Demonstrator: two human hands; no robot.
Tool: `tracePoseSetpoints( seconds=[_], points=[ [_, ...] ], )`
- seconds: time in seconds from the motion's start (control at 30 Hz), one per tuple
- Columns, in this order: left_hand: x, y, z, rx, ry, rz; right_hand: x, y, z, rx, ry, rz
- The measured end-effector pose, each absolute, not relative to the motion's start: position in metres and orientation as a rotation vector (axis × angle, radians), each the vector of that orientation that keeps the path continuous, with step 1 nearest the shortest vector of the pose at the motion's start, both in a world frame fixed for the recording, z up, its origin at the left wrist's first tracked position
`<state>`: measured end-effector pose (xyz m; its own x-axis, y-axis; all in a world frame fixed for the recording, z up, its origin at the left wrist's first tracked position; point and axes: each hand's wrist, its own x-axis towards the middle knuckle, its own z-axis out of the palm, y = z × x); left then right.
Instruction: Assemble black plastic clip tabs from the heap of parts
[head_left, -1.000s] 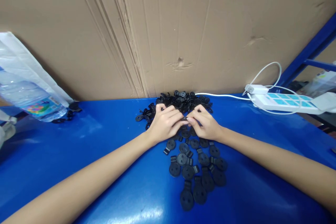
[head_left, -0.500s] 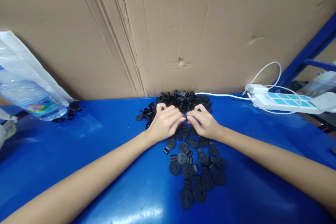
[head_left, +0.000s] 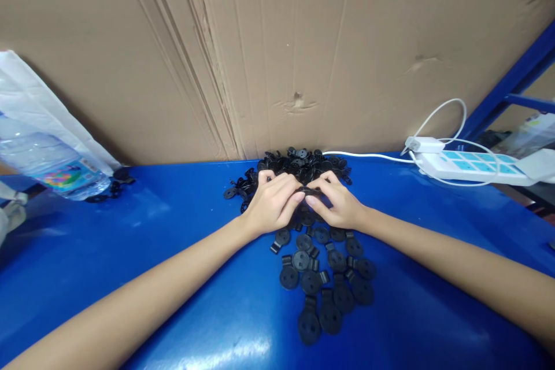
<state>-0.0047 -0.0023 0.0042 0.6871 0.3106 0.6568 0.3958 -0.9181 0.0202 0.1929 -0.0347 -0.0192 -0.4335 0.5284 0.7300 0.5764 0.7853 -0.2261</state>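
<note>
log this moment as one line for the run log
left hand: pinching black part | right hand: pinching it too | beyond hands: loose heap | near side: laid-out parts on blue table | far right: power strip

No word, brand or number can be read anywhere. The only printed thing is the colourful label [head_left: 71,176] on the water bottle [head_left: 47,170], lying far to the left of the pile of black parts [head_left: 299,165], and its print is too small and blurred to make out (only patches of colour show). The cardboard [head_left: 303,40] behind the pile carries no lettering, and the power strip [head_left: 472,165] to the right of the pile shows plain blue sockets and no legible marking.
</note>
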Motion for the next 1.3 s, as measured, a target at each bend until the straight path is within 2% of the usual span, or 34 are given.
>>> tracePoseSetpoints(
  seconds=[0.43, 1.3],
  points=[
    [-0.0057, 0.0041, 0.0003, -2.804, -0.503, -1.080, 0.1919, -0.0318, -0.0214, -0.695, -2.105, -0.186],
    [-0.0049, 0.0005, 0.0035, -2.886, -0.575, -0.989, 0.1936, -0.0347, -0.0213, -0.758, -2.070, -0.051]
  ],
)
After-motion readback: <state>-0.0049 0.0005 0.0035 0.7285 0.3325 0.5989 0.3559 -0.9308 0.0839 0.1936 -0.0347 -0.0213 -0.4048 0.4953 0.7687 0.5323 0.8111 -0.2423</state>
